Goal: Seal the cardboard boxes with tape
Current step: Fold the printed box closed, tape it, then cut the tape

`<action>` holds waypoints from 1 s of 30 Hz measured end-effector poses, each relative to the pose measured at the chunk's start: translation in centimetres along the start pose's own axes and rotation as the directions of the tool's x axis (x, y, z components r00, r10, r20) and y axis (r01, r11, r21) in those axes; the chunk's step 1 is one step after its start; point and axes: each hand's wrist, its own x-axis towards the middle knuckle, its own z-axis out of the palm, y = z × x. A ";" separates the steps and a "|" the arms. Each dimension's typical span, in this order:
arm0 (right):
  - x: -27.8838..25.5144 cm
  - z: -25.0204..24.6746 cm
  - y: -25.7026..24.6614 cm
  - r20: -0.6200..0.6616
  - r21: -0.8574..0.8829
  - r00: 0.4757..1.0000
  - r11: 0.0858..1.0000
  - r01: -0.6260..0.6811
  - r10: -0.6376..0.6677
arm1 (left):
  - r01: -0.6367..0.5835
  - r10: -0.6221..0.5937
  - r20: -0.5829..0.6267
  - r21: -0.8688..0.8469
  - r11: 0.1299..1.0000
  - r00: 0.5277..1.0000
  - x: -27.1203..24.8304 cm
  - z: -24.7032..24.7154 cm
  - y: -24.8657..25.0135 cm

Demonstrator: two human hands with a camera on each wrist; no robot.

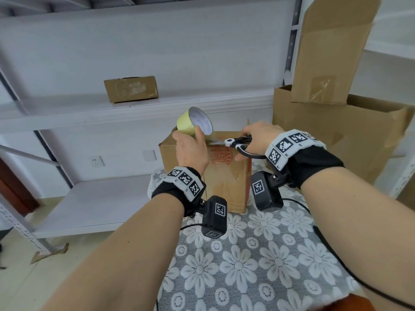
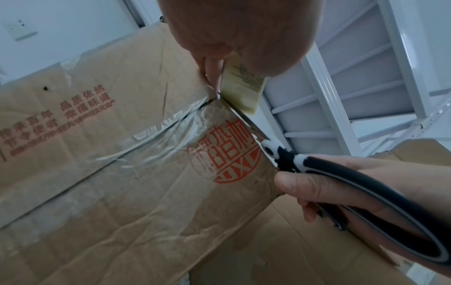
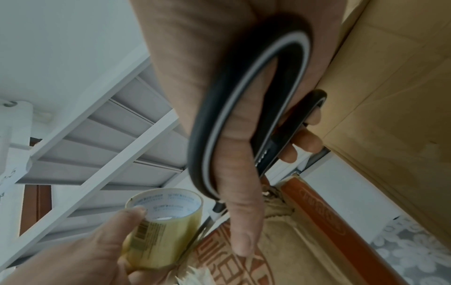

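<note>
Both hands grip: left hand (image 1: 192, 151) the tape roll (image 1: 195, 121), right hand (image 1: 260, 138) the scissors (image 1: 241, 146) (blades at the box (image 1: 226, 176) top).

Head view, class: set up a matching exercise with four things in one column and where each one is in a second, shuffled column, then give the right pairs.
Things:
1. tape roll
2. scissors
3. small box
4. red-printed box

Places:
A. on the white shelf at the back
B. in the right hand
C. on the flowered cloth
D. in the left hand

Pairs: 1-D, 2-B, 3-A, 4-C
</note>
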 end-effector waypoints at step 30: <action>1.4 -0.6 0.5 0.004 0.016 1.000 1.000 0.005 -0.005 | 0.000 0.000 -0.002 -0.048 0.999 1.000 0.4 -0.9 -0.1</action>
